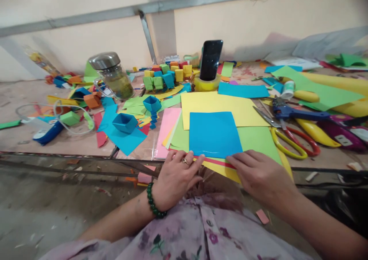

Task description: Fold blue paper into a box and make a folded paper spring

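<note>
A blue paper sheet [215, 133] lies flat on a stack of yellow [218, 103] and green paper [257, 139] at the table's near edge. Along its front edge rest both hands. My left hand [178, 175], with a ring and a green bead bracelet, touches the lower left corner, its fingers spread. At the lower right corner is my right hand [258, 172], fingertips on the paper's edge and thumb out of sight beneath; whether it pinches the sheet is unclear. Left of the stack stand two small folded blue paper boxes [124, 123].
A phone [211, 60] stands in a yellow tape roll [205, 83] behind the stack. To the right lie yellow-and-red-handled scissors [287, 143] and a blue tool [299, 112]. A glass jar [113, 76], small folded paper blocks [158, 82] and a cable [73, 103] sit left.
</note>
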`<state>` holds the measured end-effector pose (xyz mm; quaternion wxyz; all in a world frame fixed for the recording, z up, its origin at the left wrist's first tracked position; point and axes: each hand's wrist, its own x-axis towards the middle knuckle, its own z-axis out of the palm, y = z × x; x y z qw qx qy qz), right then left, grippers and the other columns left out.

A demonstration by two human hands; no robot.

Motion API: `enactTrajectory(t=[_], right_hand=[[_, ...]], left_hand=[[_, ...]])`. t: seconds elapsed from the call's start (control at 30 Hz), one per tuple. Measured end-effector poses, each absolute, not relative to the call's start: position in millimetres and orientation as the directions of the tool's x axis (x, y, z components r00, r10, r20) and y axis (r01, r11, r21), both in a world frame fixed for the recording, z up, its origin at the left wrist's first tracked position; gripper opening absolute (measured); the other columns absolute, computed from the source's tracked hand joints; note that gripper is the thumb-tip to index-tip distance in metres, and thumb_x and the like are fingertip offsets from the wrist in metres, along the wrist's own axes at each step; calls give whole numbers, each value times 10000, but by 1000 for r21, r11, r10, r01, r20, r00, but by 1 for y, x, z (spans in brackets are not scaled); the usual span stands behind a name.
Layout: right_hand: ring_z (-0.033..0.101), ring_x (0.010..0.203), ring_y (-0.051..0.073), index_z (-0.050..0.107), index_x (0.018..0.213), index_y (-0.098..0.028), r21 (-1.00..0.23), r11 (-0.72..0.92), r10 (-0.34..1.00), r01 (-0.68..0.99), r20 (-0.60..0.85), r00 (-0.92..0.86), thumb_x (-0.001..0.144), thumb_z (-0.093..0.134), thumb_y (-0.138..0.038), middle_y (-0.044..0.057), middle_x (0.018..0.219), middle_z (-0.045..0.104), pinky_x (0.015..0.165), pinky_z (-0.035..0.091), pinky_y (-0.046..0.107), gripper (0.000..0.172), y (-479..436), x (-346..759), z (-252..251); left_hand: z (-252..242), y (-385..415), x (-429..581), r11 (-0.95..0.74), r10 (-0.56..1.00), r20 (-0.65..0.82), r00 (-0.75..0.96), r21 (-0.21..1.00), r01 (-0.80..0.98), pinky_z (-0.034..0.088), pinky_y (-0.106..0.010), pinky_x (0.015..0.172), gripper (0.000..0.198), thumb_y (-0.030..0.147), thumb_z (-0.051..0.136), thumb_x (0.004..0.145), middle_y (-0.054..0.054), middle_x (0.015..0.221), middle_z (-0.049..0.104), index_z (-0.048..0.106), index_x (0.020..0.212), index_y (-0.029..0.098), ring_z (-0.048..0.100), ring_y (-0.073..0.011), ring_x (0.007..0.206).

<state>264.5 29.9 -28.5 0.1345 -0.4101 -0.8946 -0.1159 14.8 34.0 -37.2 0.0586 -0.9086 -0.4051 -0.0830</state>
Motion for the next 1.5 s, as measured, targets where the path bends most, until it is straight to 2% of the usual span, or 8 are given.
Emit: enactTrajectory(t=[0.27,0.43,0.63,1.1,1.2,1.3,1.4,1.5], right_hand=[[526,729,204,676,919,-123,100,720,643,687,276,-714,847,539,-107,71,770,624,631,406,324,155,40,237,-30],[559,754,216,673,945,-101,140,688,660,712,287,-694,863,459,-78,79,800,652,615,414,333,230,31,269,-26],[589,796,214,676,964,-94,150,666,663,731,329,-672,839,428,-8,88,879,696,659,469,321,291,27,289,-24],[590,839,201,662,1063,-172,55,555,761,830,369,-533,878,459,-81,52,973,718,677,487,307,290,17,293,-33],[572,787,197,639,1123,-157,49,561,760,826,365,-538,910,481,-145,63,896,695,645,474,306,265,20,287,-33],[556,755,212,658,1059,-151,88,567,759,819,331,-561,910,468,-123,75,813,659,628,460,323,242,25,282,-33],[557,803,226,659,961,-152,83,592,756,802,286,-588,900,459,-100,98,860,653,664,450,329,216,31,281,-32],[559,796,217,644,1001,-141,121,638,710,761,290,-642,878,462,-63,98,862,656,646,420,308,233,38,280,-29]], left_hand=[[-26,40,27,-675,728,126,674,-42,737,343,-402,830,595,524,599,828,-76,1045,599,455,1344,265,500,-252,965],[-29,40,15,-691,718,112,687,-5,723,333,-406,824,542,500,548,871,-59,1146,601,438,1351,272,498,-242,956],[-35,37,3,-686,722,154,674,36,727,290,-419,941,504,460,482,922,-85,1270,585,461,1323,155,490,-243,1053],[-32,33,-4,-661,749,164,643,113,742,285,-429,989,425,407,445,948,-44,1302,577,481,1324,211,474,-235,1106],[-29,36,-1,-662,748,174,641,126,739,310,-432,962,394,415,408,960,-49,1227,613,520,1273,205,488,-229,1052],[-29,41,6,-655,751,199,629,114,747,359,-412,882,320,359,378,977,-53,1107,641,577,1176,207,497,-223,1001],[-30,51,15,-675,729,209,652,57,736,403,-380,816,257,271,387,972,-71,978,632,620,1037,182,503,-219,945],[-28,62,24,-711,693,170,700,1,703,442,-345,730,222,200,407,954,-71,876,593,608,1045,171,506,-201,823]])
